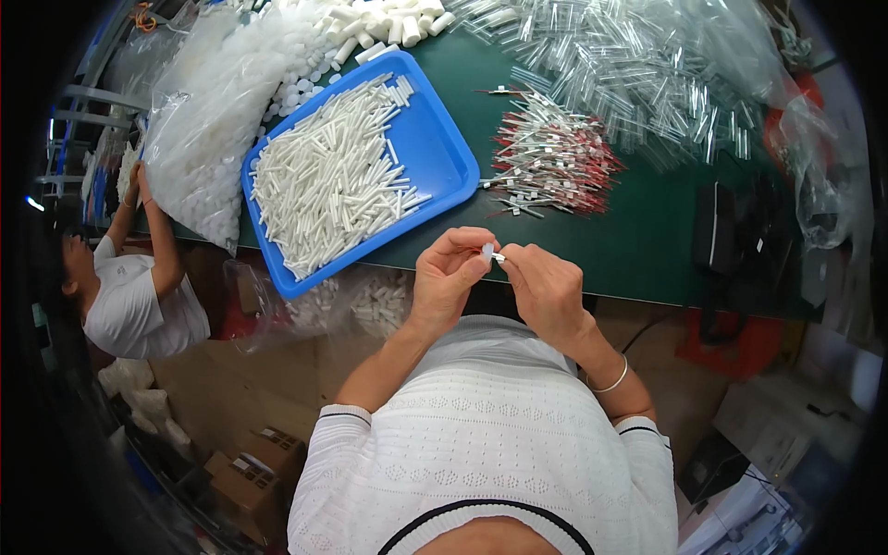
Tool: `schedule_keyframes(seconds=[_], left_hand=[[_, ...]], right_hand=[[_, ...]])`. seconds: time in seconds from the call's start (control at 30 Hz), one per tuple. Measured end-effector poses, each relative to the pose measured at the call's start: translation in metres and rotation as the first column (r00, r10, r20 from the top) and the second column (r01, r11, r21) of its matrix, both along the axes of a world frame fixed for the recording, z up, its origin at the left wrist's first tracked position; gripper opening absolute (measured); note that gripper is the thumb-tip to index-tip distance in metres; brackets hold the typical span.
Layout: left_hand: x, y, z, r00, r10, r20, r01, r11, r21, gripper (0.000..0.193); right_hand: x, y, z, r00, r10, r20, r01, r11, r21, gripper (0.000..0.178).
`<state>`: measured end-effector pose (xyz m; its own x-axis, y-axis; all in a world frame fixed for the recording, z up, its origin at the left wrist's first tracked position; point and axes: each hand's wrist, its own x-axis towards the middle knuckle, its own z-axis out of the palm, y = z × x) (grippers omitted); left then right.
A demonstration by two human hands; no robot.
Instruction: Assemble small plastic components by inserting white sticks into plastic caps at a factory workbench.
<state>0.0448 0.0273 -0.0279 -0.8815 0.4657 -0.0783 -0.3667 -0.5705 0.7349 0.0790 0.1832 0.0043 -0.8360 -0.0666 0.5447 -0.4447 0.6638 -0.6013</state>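
Just in front of my body, at the table's near edge, both hands meet with fingertips closed. Between the thumb and fingers of my left hand (446,279) is a small translucent white cap (487,250), with a trace of red beside it. My right hand (548,289) pinches a small white piece (499,258) that reaches toward the cap; whether the two are joined I cannot tell. Beyond my hands lies a heap of thin red-and-white sticks with small white tags (555,153). To the left, a blue tray (444,139) holds many short white rods (333,176).
Clear tubes (629,74) lie piled at the back right of the green table (647,250). A plastic bag of white caps (199,129) stands left of the tray, with thick white cylinders (398,23) behind. A black device (717,227) sits at right. Another person (148,296) works at far left.
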Motion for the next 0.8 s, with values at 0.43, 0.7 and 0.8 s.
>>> schedule_keyframes(seconds=[0.43, 0.7, 0.8], left_hand=[[-0.002, -0.003, 0.012, 0.971, 0.034, -0.235, -0.055, 0.995, -0.08, 0.025], [-0.07, -0.036, 0.065, 0.825, -0.424, -0.373, 0.066, 0.728, -0.683, 0.024], [-0.12, -0.055, 0.049, 0.641, -0.385, -0.664, -0.644, 0.2, -0.738, 0.01]], right_hand=[[-0.001, -0.008, -0.008, 0.93, 0.256, 0.263, -0.06, 0.812, -0.581, 0.01], [-0.017, 0.023, 0.005, 0.645, 0.656, 0.392, -0.056, 0.552, -0.832, 0.021], [-0.014, 0.02, 0.006, 0.684, 0.66, 0.311, -0.034, 0.455, -0.89, 0.028]])
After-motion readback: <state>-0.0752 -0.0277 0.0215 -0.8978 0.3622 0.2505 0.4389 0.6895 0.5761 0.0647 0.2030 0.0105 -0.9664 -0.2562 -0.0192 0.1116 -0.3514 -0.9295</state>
